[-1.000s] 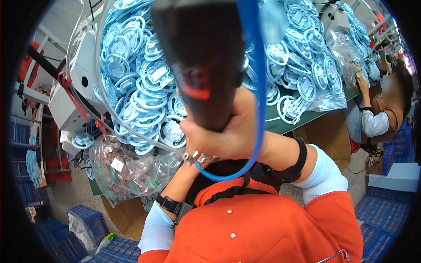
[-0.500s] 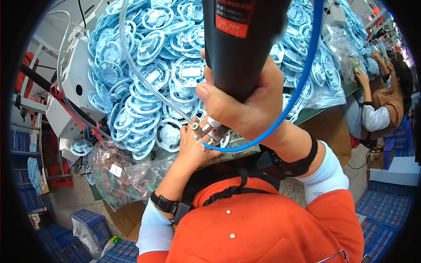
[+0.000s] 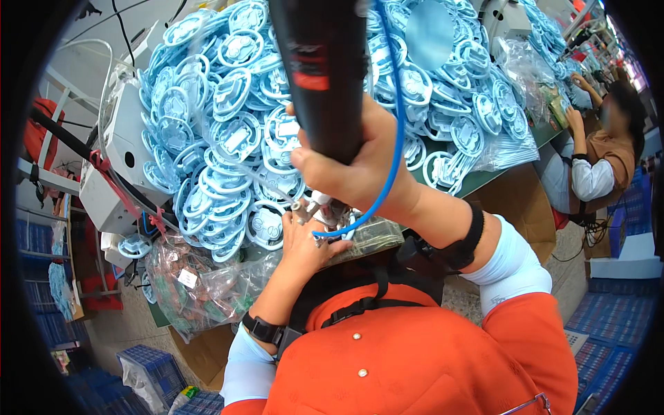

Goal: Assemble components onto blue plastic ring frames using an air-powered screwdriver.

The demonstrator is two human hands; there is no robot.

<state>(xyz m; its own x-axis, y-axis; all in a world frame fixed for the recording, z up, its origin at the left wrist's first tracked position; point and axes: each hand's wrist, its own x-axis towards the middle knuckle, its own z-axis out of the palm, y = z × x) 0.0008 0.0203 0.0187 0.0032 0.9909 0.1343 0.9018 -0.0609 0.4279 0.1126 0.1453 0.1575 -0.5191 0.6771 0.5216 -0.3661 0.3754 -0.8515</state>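
One black powered screwdriver [image 3: 325, 76] stood upright in the right hand [image 3: 353, 169], fingers wrapped tight around its barrel; since a second earlier it had come down, tip meeting the small workpiece [image 3: 319, 207]. The left hand [image 3: 304, 242] pinched that piece just below, before the heaped pale-blue plastic rings [image 3: 228, 131].

The person's right hand [image 3: 353, 176] is raised before the chest, fingers wrapped tight in a full grip, the bare forearm sloping down to a dark band and a pale sleeve at the elbow. The left hand [image 3: 308, 242] sits just below it, fingers pinched together at the tips, its forearm rising from a dark wristband and pale sleeve.
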